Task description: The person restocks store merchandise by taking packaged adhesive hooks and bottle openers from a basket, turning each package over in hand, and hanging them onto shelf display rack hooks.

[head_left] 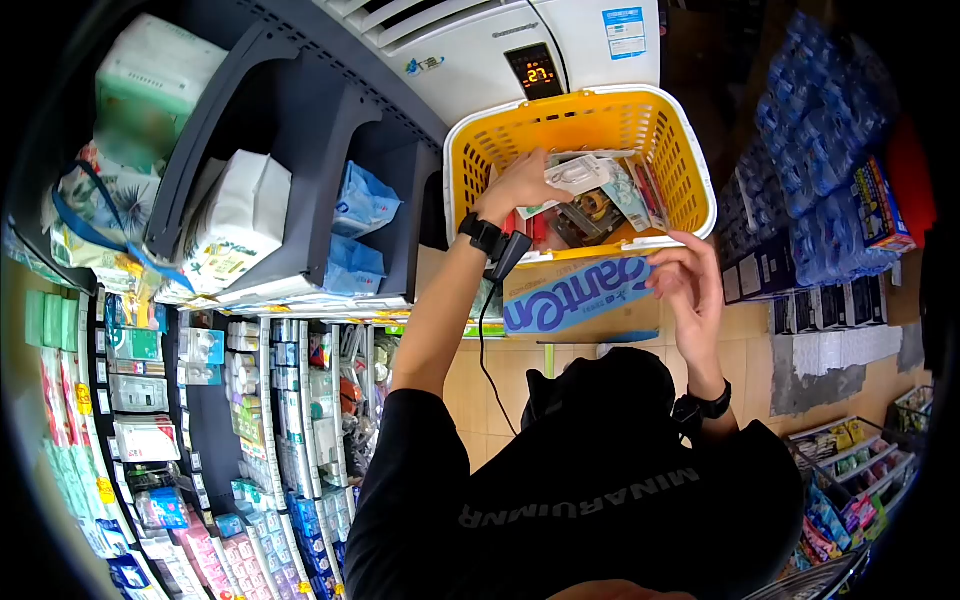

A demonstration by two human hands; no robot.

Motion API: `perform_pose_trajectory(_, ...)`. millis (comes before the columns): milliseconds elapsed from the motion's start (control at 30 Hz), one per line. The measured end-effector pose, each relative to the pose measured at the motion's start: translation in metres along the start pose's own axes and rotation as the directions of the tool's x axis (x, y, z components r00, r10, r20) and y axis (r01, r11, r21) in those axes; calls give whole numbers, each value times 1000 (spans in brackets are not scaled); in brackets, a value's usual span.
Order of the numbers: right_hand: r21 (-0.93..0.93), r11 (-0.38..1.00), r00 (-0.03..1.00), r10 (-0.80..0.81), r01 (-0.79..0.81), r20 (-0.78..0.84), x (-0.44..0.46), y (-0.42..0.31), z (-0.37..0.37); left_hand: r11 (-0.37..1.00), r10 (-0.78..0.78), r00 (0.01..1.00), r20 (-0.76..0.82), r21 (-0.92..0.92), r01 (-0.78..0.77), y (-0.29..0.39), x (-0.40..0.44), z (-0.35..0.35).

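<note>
A yellow basket with a white rim (460, 150) stands on a cardboard box with blue lettering (580, 300). Inside it lie several small packaged goods, among them a white packet (577, 174), a pale blue card (625, 197) and a dark clear pack (585, 218). My left hand (522, 188) reaches in over the left side, its fingertips at the white packet; whether they grip it is unclear. By the near right rim is my right hand (688, 280), fingers apart and slightly curled, with nothing in it. Both wrists wear black bands.
A dark shelf (375, 150) with tissue packs (240, 210) rises on the left, above racks of packaged goods (260, 400). Behind the basket stands a white appliance (600, 70) with a lit display. Wrapped bottles (820, 150) are stacked right. A black cable (483, 350) hangs from the left wrist.
</note>
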State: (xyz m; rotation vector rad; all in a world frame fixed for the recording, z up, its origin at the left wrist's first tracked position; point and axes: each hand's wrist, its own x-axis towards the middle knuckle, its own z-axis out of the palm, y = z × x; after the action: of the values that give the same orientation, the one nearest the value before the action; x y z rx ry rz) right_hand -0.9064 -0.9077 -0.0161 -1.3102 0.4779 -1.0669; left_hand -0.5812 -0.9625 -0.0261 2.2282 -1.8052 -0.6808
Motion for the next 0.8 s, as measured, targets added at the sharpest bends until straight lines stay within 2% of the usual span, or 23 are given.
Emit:
perform_pose_trajectory(100,4,999,999,33,-33,5,6,-1,-11,999,-23,997,79,39,20,-15,21,14)
perform_pose_trajectory(133,8,999,999,36,-36,1,7,2,-14,992,12,999,30,123,-16,-22,26,22)
perform_pose_trajectory(267,40,998,998,52,-53,18,13,5,-22,989,-13,998,58,148,4,-40,40,38)
perform_pose_trajectory(333,53,997,998,61,-62,22,16,8,-26,984,39,999,-5,175,-38,-47,44,45)
perform_pose_trajectory(367,53,997,998,62,-63,25,17,12,-27,984,34,999,-3,177,-33,-51,48,46)
perform_pose_trajectory(433,57,995,996,76,-78,36,18,15,-28,994,-96,984,153,73,86,-50,45,41)
perform_pose_trajectory(700,52,995,996,78,-80,36,25,10,-29,993,-91,980,178,96,75,-46,46,42)
perform_pose_trajectory(800,63,996,997,68,-70,27,23,6,-30,983,-81,985,153,178,53,-41,49,38)
